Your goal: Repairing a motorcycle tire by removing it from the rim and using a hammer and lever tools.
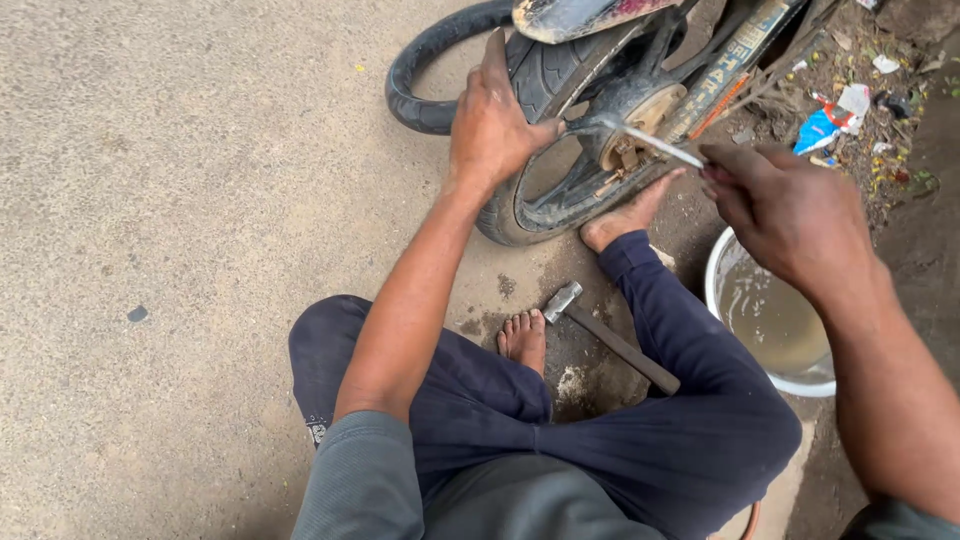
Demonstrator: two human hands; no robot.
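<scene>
Left hand [492, 125] is spread flat on the tyre [545, 75], right hand [790, 215] pinches a thin metal rod [660, 145] poking into the wheel hub [630, 135].

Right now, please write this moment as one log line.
left hand: on tyre | right hand: holds thin rod at hub

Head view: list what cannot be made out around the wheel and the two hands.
- Motorcycle wheel: upper part cut off by the top edge.
- Hub: fittings too small and dirty to tell apart.
- Thin metal rod: near end hidden inside the right hand.
- Left hand: palm hidden against the tyre.
- Water basin: right side covered by the right forearm.
</scene>
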